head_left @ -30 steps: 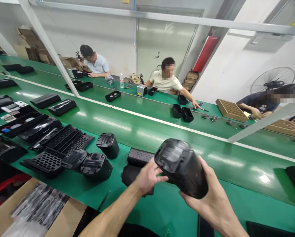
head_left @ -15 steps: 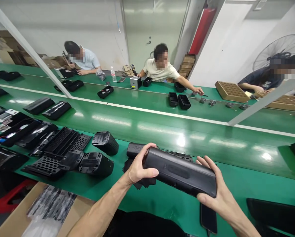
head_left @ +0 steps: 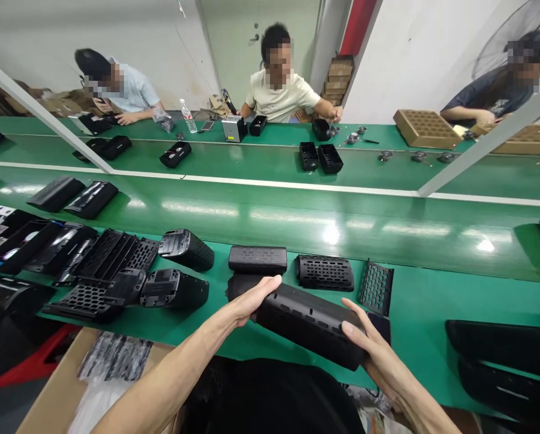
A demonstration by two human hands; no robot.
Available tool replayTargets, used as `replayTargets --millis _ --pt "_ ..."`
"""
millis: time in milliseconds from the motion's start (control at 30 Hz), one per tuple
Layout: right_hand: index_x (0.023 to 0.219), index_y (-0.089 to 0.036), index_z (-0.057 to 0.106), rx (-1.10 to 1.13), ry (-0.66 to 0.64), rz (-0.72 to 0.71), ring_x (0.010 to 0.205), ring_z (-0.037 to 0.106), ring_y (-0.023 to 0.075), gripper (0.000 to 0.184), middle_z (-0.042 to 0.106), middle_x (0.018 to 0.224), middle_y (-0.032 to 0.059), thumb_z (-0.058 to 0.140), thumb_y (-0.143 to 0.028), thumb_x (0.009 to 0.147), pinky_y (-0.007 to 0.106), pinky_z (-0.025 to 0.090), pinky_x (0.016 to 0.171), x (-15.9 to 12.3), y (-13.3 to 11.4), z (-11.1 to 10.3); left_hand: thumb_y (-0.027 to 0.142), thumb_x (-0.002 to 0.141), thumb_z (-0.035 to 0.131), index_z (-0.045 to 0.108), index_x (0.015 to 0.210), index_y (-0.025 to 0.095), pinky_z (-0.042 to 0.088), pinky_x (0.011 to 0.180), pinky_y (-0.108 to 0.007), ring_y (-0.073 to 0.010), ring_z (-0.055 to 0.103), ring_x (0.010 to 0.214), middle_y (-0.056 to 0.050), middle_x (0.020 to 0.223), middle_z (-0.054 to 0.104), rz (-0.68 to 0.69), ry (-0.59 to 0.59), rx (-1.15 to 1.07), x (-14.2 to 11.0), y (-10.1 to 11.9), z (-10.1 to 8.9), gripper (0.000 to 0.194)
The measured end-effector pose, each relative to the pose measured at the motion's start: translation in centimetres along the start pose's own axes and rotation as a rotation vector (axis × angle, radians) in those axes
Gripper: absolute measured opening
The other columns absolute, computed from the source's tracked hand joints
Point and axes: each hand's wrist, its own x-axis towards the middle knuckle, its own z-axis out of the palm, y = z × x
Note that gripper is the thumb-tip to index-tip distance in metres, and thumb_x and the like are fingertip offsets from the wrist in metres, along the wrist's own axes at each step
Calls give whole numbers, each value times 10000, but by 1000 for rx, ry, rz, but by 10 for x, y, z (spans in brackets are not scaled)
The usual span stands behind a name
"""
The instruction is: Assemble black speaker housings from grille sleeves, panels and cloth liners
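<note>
Housing (head_left: 308, 322) of black plastic, long and with a row of short slots along its side, is held over the near part of the green counter (head_left: 419, 355), slanting down toward the right in the view. Left hand (head_left: 254, 299) has its fingers wrapped on one end; right hand (head_left: 375, 346) grips the other end, one digit lying on the upper surface, so both sets of fingers are closed on the same piece. Just beyond the left hand rests a dark piece (head_left: 239, 285), partly hidden, and behind that a slotted black block (head_left: 257, 259). A slotted cover (head_left: 325, 272) lies to its right, followed by a perforated panel (head_left: 376, 284) near the right hand. Farther left stand two black casings, a rear one (head_left: 193, 250) and a front one (head_left: 184, 290), beside a cluster of perforated parts (head_left: 111, 259). Two large black shells, an upper one (head_left: 491, 340) and a lower one (head_left: 505, 389), lie well apart at the right. Below the counter's left edge, a cardboard box (head_left: 53, 377) contains dark, shiny strips (head_left: 114, 358). Across the green belt (head_left: 292, 220) sit three people, wearing a light blue shirt (head_left: 138, 90), a cream shirt (head_left: 299, 96) and a dark top (head_left: 471, 96).
</note>
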Motion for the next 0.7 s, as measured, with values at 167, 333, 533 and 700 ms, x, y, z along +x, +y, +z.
replayTargets --millis 167,333,533,700 --pt "1264 -349 596 145 31 177 718 705 216 556 736 983 -5 800 -610 817 331 570 571 11 36 -4 437 697 844 725 973 185 502 800 -286 -229 680 947 -55 992 762 23 91 -99 15 -33 4 392" --pt "1215 -337 619 140 21 338 566 581 179 537 625 732 -31 778 -665 820 338 547 484 19 52 -9 628 730 762 646 776 200 498 638 -327 -213 621 656 -18 683 669 -177 188 -39 37 -57 10 446" --pt "1345 -375 550 169 69 195 744 640 185 630 691 1103 14 830 -582 819 385 628 623 9 56 -10 757 736 754 656 1180 241 526 592 -328 -195 621 659 -7 810 672 -219 83 -30 30 -52 4 688" --pt "1397 -356 499 106 65 93 910 730 263 707 699 1280 59 812 -597 810 423 627 738 6 50 -13 502 768 816 570 1409 286 505 799 -280 -214 650 989 -38 1130 689 46 -23 -66 22 -51 1 719"
